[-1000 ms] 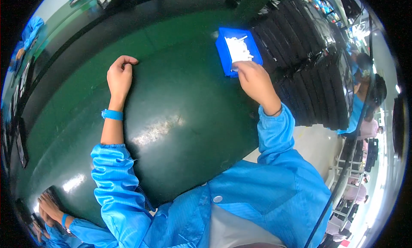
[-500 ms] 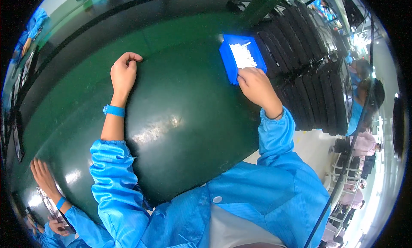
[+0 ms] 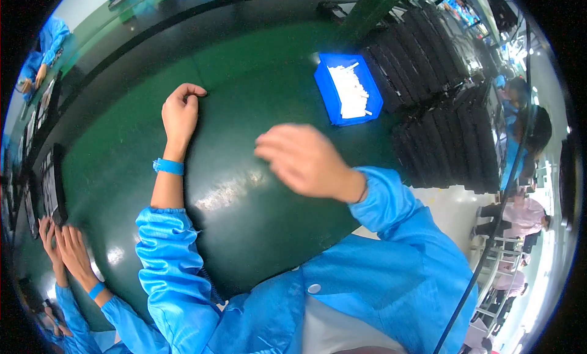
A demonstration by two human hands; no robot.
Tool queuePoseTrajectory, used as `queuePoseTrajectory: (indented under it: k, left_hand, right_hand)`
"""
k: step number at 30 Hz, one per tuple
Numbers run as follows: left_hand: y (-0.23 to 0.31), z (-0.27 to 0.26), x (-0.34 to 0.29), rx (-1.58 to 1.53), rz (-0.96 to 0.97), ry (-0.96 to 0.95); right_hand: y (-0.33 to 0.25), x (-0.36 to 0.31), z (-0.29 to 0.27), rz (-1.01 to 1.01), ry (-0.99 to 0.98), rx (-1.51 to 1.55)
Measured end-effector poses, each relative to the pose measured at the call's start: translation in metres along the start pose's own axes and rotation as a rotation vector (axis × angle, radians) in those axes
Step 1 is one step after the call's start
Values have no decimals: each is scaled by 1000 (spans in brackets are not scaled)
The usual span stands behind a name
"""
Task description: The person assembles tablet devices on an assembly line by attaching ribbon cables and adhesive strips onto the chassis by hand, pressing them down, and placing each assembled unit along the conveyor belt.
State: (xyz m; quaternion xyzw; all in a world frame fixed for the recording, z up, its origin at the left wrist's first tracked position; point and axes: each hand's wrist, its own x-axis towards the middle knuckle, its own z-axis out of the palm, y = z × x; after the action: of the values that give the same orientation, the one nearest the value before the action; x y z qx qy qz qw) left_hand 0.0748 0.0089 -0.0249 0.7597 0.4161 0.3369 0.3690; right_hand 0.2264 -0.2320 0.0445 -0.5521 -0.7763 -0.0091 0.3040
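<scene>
My left hand rests on the green tabletop, its fingers curled and a blue band round the wrist. Whatever its fingers may close on is hidden. Over the middle of the table, my right hand is blurred by motion, fingers stretched toward the left and apart, with nothing visible in them. Beyond it, a blue plastic bin stands at the far right of the table. Inside lies a heap of small white stick-like pieces; neither hand touches the bin.
Stacks of black trays rise right of the bin, near a green post. At the left, a co-worker's hands are by a dark flat item. A black cable runs down the right side.
My right hand has left the bin's near edge and moved left and nearer, over the table, its fingers extending. My left hand is still curled. A co-worker's second hand has reached the dark flat item.
</scene>
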Motion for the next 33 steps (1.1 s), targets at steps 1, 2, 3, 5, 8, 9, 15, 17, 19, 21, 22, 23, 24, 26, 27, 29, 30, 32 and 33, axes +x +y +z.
queuePoseTrajectory:
  k: [1, 2, 3, 5, 8, 9, 15, 17, 19, 21, 22, 23, 24, 26, 27, 29, 30, 32, 33]
  left_hand:
    - [3, 2, 1, 23, -29, -23]
    - [2, 4, 2, 30, -15, -26]
    - [-3, 4, 1, -5, 9, -11]
    - [-3, 2, -1, 1, 19, 3]
    - [-4, 2, -1, -8, -18, -11]
    - [-3, 1, -3, 8, -14, -2]
    - [1, 1, -1, 22, -27, -19]
    - [-4, 1, 0, 7, -19, -22]
    - [-6, 2, 1, -7, -9, -29]
    - [-5, 2, 1, -20, 8, -21]
    - [-3, 2, 1, -16, 9, -25]
    - [-2, 3, 0, -4, 6, -20]
    - [0, 3, 0, 7, 2, -12]
    - [-2, 5, 0, 10, 8, -25]
    - [0, 5, 1, 10, 12, -34]
    - [3, 4, 0, 25, -5, -24]
    - [5, 2, -1, 42, -23, -15]
    - [-5, 8, -1, -1, 42, 24]
    - [-9, 8, 0, -39, 109, 56]
  right_hand:
    - [-7, -1, 15, -110, -84, -8]
    - [-10, -12, 37, -129, -154, 69]
    - [-18, -14, 50, -149, -246, 140]
    - [-29, -15, 63, -165, -281, 160]
    - [-25, -14, 66, -154, -358, 245]
    - [-23, -15, 65, -163, -332, 254]
    - [-22, -17, 63, -173, -290, 270]
    - [-21, -16, 62, -175, -277, 273]
    - [-21, -17, 62, -178, -274, 283]
    - [-19, -17, 62, -175, -268, 289]
    - [-19, -17, 62, -176, -269, 293]
    - [-18, -18, 63, -174, -264, 295]
    - [-17, -18, 64, -177, -264, 294]
    - [-16, -18, 64, -182, -262, 292]
    - [-16, -18, 63, -186, -271, 285]
    - [-15, -18, 62, -197, -282, 276]
    - [-15, -17, 63, -198, -294, 278]
    - [-17, -15, 62, -215, -309, 281]
    - [-17, -14, 61, -205, -334, 274]
